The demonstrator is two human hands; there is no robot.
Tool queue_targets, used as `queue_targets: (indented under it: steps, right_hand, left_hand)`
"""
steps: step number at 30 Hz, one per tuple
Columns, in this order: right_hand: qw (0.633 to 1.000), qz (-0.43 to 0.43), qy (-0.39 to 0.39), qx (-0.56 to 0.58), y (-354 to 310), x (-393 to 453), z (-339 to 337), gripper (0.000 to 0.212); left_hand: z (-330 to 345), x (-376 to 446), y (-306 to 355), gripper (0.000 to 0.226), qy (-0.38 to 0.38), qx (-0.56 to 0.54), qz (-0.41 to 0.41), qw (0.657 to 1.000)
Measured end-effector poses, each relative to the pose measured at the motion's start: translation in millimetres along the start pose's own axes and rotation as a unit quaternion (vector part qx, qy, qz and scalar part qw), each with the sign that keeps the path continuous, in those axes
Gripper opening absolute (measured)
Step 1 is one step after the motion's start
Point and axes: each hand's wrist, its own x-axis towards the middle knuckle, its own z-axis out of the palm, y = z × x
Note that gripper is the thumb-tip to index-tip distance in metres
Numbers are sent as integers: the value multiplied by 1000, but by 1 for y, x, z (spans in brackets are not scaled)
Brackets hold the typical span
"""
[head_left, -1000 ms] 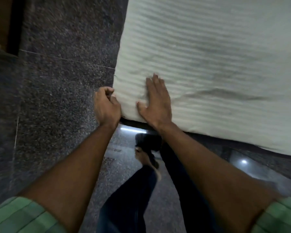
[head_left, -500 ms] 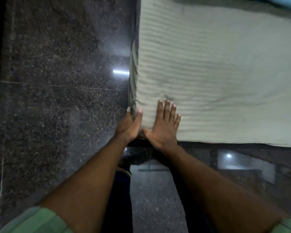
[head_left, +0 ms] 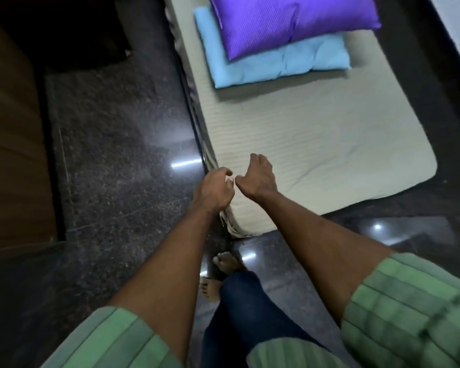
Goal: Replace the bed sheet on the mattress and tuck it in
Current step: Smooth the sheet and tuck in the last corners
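Hovering: left hand [head_left: 215, 189], right hand [head_left: 258, 177] | over mattress [head_left: 316, 144] corner | floor [head_left: 112, 144] alongside

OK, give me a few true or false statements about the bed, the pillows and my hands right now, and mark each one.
1. The purple pillow lies on top of the light blue pillow. True.
2. The pillows sit at the corner next to the hands. False: they sit at the far end of the mattress.
3. The left hand is over the mattress's near left edge. True.
4. The right hand lies flat with straight fingers. False: its fingers are curled.
5. The floor is pale carpet. False: it is dark, glossy stone.
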Motion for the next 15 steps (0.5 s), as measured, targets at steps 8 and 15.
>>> queue_targets:
  steps: [8,15]
  right_hand:
    - [991,68,65,97,-57,28,-87,63]
    - [971,126,95,178,-127,111,-136,66]
  left_hand:
    - [-111,48,71,34,-29,77,69,994]
    - [-204,150,115,38,-45,111,126,985]
